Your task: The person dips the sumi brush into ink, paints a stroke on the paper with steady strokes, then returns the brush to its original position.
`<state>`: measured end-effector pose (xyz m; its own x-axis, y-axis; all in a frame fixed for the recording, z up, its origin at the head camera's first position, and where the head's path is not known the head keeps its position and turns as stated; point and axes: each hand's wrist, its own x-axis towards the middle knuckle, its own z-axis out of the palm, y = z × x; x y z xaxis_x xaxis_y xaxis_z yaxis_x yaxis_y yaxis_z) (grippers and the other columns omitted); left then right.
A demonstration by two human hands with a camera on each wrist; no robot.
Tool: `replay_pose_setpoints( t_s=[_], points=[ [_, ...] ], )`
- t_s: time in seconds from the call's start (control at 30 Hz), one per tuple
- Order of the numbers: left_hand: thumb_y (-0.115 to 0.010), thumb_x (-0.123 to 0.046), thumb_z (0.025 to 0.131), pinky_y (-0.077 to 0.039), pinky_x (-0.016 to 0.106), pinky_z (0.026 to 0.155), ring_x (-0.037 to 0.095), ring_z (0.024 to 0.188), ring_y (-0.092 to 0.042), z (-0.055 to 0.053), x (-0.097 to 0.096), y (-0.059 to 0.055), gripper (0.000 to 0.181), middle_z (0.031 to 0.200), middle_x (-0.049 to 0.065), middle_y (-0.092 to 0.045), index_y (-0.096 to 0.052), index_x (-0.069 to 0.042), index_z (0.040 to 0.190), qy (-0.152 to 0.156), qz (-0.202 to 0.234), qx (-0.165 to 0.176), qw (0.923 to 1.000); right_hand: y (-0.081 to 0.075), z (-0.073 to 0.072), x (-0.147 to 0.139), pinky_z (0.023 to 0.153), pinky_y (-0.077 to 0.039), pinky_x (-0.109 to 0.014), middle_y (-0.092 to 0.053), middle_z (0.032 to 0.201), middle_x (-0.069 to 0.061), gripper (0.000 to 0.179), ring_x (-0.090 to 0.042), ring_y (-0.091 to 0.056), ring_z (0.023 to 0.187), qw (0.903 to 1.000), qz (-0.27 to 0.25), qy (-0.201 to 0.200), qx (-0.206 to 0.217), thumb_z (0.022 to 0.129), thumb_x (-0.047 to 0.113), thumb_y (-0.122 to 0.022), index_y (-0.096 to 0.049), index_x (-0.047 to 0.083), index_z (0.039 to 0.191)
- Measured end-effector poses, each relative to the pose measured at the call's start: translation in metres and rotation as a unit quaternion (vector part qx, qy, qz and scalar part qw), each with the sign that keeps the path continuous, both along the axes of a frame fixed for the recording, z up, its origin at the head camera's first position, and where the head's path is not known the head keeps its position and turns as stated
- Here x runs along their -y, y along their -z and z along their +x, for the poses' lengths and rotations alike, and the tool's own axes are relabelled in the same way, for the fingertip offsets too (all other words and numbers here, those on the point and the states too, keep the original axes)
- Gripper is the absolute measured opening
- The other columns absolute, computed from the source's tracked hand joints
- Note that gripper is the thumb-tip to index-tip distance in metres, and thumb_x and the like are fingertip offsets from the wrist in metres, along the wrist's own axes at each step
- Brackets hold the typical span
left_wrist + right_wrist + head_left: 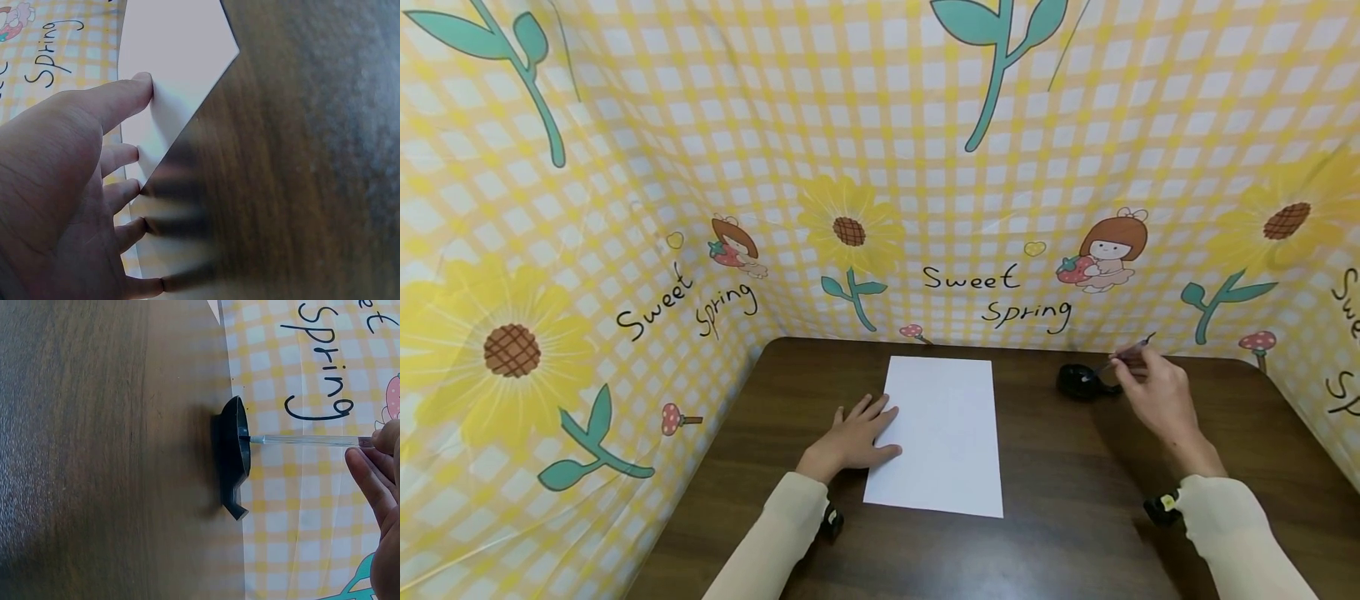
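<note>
A white sheet of paper (943, 433) lies on the dark wooden table. My left hand (853, 437) rests at its left edge with the fingers spread; in the left wrist view the thumb (128, 100) lies over the sheet. Over at the far right, my right hand (1157, 396) pinches a thin brush (306, 440) with a clear shaft. Its dark tip reaches inside a small black dish (228, 447) with a short handle. From the head view, this dish (1072, 382) stands left of my right hand, near the back edge.
The dark wooden table (1045, 550) runs back to a yellow checked cloth (887, 125) that hangs along the back and sides, printed with flowers and lettering. Each wrist wears a small black device beside the pale sleeve (1240, 533).
</note>
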<state>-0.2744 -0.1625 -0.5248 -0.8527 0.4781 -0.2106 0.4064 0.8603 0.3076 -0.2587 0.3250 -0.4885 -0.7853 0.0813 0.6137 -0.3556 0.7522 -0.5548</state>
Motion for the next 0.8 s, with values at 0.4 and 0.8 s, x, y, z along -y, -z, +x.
replay_pose_setpoints(
  t_s=[0.4, 0.8],
  points=[
    [-0.058, -0.055, 0.106, -0.01, 0.079, 0.125, 0.039, 0.167, -0.011, 0.0012, -0.0012, -0.0022, 0.076, 0.18, 0.005, -0.018, -0.034, -0.022, 0.169, 0.0, 0.003, 0.001, 1.0, 0.0064, -0.0022, -0.0009, 0.079, -0.037, 0.007, -0.076, 0.111, -0.024, 0.016, 0.034, -0.043, 0.095, 0.9996, -0.013, 0.012, 0.024, 0.105, 0.01, -0.068, -0.067, -0.002, 0.115],
    [-0.058, -0.057, 0.106, -0.01, 0.079, 0.125, 0.038, 0.167, -0.011, -0.0005, -0.0004, 0.0002, 0.076, 0.18, 0.004, -0.018, -0.033, -0.023, 0.169, 0.0, -0.005, -0.006, 1.0, 0.0018, -0.0002, -0.0011, 0.079, -0.036, 0.008, -0.075, 0.112, -0.024, 0.016, 0.035, -0.04, 0.096, 0.9994, 0.0, 0.014, 0.031, 0.105, 0.009, -0.067, -0.068, -0.002, 0.116]
  ],
)
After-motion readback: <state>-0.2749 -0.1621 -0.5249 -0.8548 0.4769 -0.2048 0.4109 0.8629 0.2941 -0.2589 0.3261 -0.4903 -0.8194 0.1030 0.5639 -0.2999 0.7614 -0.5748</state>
